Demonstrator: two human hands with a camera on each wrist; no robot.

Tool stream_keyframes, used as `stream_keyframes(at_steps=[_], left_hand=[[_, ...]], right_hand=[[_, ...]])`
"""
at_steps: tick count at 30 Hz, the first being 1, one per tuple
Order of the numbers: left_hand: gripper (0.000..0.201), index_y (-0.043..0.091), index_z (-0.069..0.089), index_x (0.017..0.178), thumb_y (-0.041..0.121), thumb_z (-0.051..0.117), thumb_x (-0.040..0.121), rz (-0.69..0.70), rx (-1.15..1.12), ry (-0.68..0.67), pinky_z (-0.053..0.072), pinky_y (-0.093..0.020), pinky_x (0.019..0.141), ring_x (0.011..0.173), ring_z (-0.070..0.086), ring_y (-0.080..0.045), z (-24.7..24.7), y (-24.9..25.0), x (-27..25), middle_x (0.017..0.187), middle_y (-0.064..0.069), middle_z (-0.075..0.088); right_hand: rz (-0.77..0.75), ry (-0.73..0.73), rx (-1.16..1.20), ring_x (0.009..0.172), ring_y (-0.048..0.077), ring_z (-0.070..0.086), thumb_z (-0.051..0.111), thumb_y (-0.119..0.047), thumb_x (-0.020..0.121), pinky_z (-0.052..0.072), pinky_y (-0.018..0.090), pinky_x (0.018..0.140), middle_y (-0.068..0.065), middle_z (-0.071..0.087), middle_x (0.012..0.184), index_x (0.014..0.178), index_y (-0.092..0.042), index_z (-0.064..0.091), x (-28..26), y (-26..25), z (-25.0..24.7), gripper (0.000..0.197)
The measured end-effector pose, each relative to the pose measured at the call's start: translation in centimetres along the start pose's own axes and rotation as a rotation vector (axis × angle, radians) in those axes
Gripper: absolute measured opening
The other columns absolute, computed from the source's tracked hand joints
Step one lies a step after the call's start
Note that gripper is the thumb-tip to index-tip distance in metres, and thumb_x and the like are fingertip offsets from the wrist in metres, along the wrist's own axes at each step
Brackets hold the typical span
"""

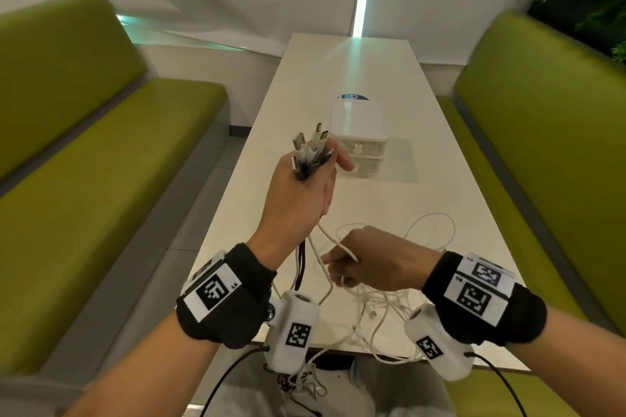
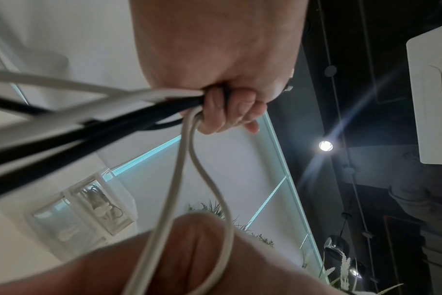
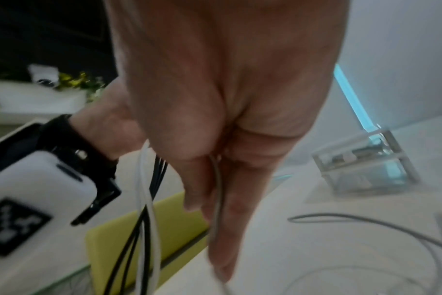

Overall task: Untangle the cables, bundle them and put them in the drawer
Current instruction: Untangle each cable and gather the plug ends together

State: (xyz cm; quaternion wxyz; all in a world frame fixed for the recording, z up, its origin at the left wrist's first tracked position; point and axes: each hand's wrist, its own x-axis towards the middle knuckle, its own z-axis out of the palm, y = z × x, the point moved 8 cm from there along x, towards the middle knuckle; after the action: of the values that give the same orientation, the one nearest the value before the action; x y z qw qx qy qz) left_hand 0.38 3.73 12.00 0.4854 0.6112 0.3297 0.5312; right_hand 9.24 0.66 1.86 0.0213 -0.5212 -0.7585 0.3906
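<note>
Your left hand (image 1: 298, 193): raised over the bench (image 1: 379, 71); fingers curled tight round a bundle of cables (image 1: 310, 152), white and black together; plug ends fan out above the fist, the cords hang below it past the bench's near edge.
Your right hand (image 1: 376, 259): lower, near the bench's front edge; fingers pinch one white cable (image 1: 333, 240) that runs up to the left fist.
Loose white cables (image 1: 389, 301): a tangled heap on the bench beneath the right hand; one wide loop lies beyond it.
Drawer unit (image 1: 359, 137): white, two stacked drawers, both closed, mid-bench beyond your hands; through the clear fronts in the wrist views something pale and coiled lies inside, too blurred to name.
</note>
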Motion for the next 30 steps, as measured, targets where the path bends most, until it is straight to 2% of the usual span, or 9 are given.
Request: stream_keyframes(at_steps=[3,5,10,13,17,19,22,26,30], left_hand=[[0.033,0.014,0.060,0.077,0.023,0.041,0.102,-0.009,-0.001,-0.007,0.030,-0.013,0.042,0.035,0.031,-0.007,0.1,0.0,-0.1,0.040,0.005,0.036],[0.032,0.014,0.060,0.077,0.025,0.042,0.101,-0.021,-0.008,-0.015,0.029,-0.013,0.041,0.035,0.031,-0.007,0.2,-0.1,-0.3,0.040,0.006,0.036],[0.030,0.013,0.060,0.079,0.024,0.042,0.101,-0.040,-0.011,-0.029,0.029,-0.011,0.040,0.034,0.032,-0.005,0.5,-0.4,-0.6,0.040,0.009,0.038],[0.031,0.014,0.060,0.078,0.020,0.042,0.102,-0.029,0.008,-0.031,0.030,-0.012,0.041,0.034,0.031,-0.006,0.5,-0.6,-0.7,0.041,0.005,0.037],[0.031,0.014,0.060,0.078,0.021,0.042,0.102,-0.032,0.044,-0.040,0.030,-0.012,0.041,0.034,0.031,-0.006,0.5,-1.0,-0.7,0.041,0.002,0.037],[0.030,0.013,0.060,0.079,0.021,0.042,0.102,-0.024,0.071,-0.050,0.031,-0.010,0.043,0.035,0.030,-0.006,0.6,-1.0,-0.7,0.042,-0.001,0.037],[0.031,0.011,0.061,0.080,0.018,0.041,0.103,-0.018,0.094,-0.059,0.032,-0.008,0.045,0.035,0.030,-0.007,0.7,-1.3,-0.7,0.043,-0.008,0.036],[0.030,0.010,0.061,0.080,0.016,0.042,0.103,-0.038,0.090,-0.056,0.031,-0.009,0.043,0.035,0.030,-0.007,0.7,-1.9,-0.7,0.043,-0.007,0.035],[0.030,0.008,0.061,0.081,0.014,0.042,0.103,-0.048,0.081,-0.049,0.032,-0.008,0.044,0.035,0.030,-0.008,0.4,-2.2,-0.6,0.044,-0.008,0.036]], right_hand=[[-0.018,-0.236,0.406,0.100,0.025,0.069,0.047,-0.002,0.099,0.057,0.033,0.089,0.021,0.069,0.112,0.129,-0.002,0.057,-1.1,-0.6,1.7,0.032],[-0.026,-0.338,0.490,0.105,0.028,0.067,0.050,-0.004,0.099,0.055,0.037,0.092,0.024,0.066,0.118,0.135,-0.002,0.053,-1.7,-0.8,2.6,0.036],[-0.069,-0.302,0.062,0.113,0.013,0.062,0.065,-0.010,0.089,0.049,0.034,0.100,-0.002,0.065,0.126,0.138,-0.023,0.052,-1.3,-0.2,2.4,0.053],[-0.124,-0.198,-0.214,0.118,0.017,0.058,0.059,-0.003,0.088,0.047,0.028,0.100,0.000,0.059,0.133,0.141,-0.022,0.049,-1.3,-0.2,1.6,0.057],[0.064,-0.121,-0.246,0.084,0.014,0.068,0.053,-0.004,0.092,0.051,0.017,0.065,0.002,0.069,0.108,0.120,-0.016,0.061,-1.4,2.0,0.6,0.033],[0.104,-0.198,-0.305,0.082,0.013,0.069,0.060,-0.021,0.093,0.054,0.021,0.070,-0.001,0.071,0.100,0.108,-0.017,0.067,-1.6,2.5,1.5,0.017],[0.101,-0.242,-0.474,0.080,0.015,0.064,0.065,-0.042,0.089,0.054,0.031,0.078,-0.002,0.070,0.087,0.095,-0.014,0.071,-1.9,2.9,4.0,0.029],[0.141,-0.285,-0.735,0.072,0.022,0.056,0.069,-0.044,0.084,0.048,0.033,0.068,0.005,0.059,0.079,0.091,-0.005,0.066,-1.6,4.0,7.8,0.040],[0.139,-0.265,-0.723,0.073,0.024,0.057,0.066,-0.034,0.088,0.053,0.036,0.073,0.008,0.059,0.080,0.092,-0.003,0.065,-1.2,4.6,8.3,0.031]])
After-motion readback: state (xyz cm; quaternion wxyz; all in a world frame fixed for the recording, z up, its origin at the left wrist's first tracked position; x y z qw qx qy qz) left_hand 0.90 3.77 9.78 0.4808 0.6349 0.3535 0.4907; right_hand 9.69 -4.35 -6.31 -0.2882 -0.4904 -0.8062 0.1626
